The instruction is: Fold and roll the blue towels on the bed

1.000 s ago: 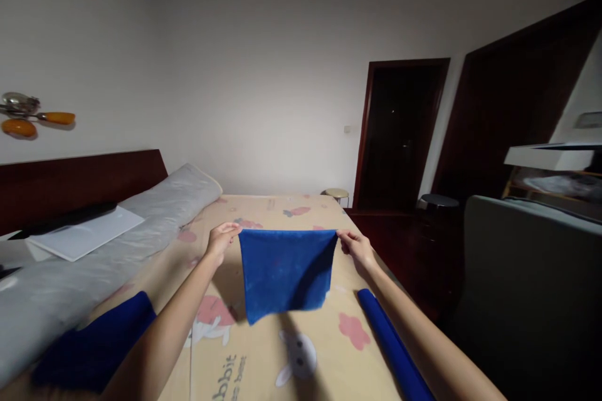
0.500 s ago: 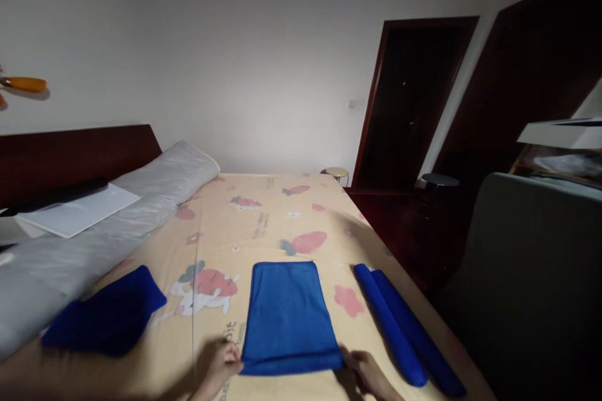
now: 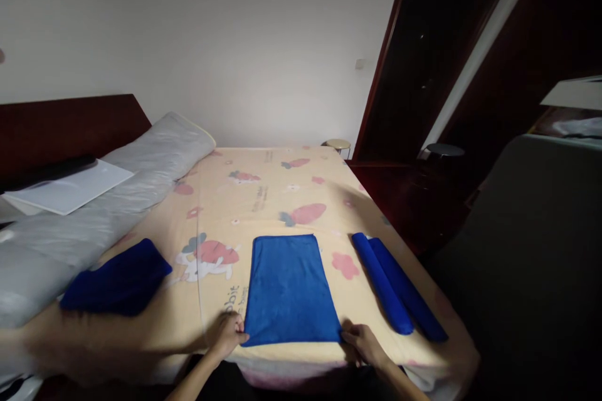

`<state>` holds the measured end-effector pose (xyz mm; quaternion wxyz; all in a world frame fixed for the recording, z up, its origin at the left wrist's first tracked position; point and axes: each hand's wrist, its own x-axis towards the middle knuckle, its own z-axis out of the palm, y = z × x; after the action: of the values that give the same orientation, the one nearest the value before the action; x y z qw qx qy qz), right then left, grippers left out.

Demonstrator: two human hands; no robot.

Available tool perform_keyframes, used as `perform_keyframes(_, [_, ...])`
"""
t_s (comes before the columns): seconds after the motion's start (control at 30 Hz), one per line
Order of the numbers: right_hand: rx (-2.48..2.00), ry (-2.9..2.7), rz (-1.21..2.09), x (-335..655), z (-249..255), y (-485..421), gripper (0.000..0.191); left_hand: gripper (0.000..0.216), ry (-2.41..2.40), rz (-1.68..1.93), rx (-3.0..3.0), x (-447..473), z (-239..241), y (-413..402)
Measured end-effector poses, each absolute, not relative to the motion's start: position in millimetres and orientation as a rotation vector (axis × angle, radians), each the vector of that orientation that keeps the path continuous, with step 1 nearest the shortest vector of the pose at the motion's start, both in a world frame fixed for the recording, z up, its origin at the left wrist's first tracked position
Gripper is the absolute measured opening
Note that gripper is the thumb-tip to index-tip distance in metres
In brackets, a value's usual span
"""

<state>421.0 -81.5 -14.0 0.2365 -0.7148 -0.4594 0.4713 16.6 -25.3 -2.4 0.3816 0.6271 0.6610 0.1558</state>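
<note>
A second ago we held the blue towel (image 3: 289,288) up in the air by its top corners; now it lies flat on the bed (image 3: 263,200), folded into a neat rectangle at the near edge. Our left hand (image 3: 227,333) pinches its near left corner and our right hand (image 3: 361,343) pinches the near right one — both pressed down at the bed's edge. So the lay-down is done and the cloth sits smooth. Two rolled towels (image 3: 395,285) rest along the right edge, a loosely folded dark-blue cloth (image 3: 117,279) lies toward the left edge.
</note>
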Motion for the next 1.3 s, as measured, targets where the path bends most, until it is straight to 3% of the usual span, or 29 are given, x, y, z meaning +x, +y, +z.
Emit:
perform_keyframes(0.17, [-2.028,-1.348,1.088,426,-10,-83,0.023,0.023,1.719,0.326,1.714,12,6,-23])
perform_keyframes(0.27, [-2.048,-1.387,0.878,424,-5,-79,0.019,0.007,1.765,0.395,1.847,16,13,-22])
perform_keyframes(0.47, [-1.829,-1.633,0.614,356,1,-57,0.048,0.050,1.667,0.554,2.245,84,13,-26])
perform_keyframes(0.6, [-1.752,-1.999,0.473,291,-7,-40,0.056,0.061,1.610,0.480,2.658,139,-9,-25])
perform_keyframes(0.87, [-1.736,-2.210,0.336,277,-25,-35,0.056,0.061,1.790,0.412,2.657,148,-43,-25])
perform_keyframes(1.3, [-1.647,-2.228,0.205,322,-30,-38,0.055,0.056,1.818,0.349,2.574,107,-26,-24])
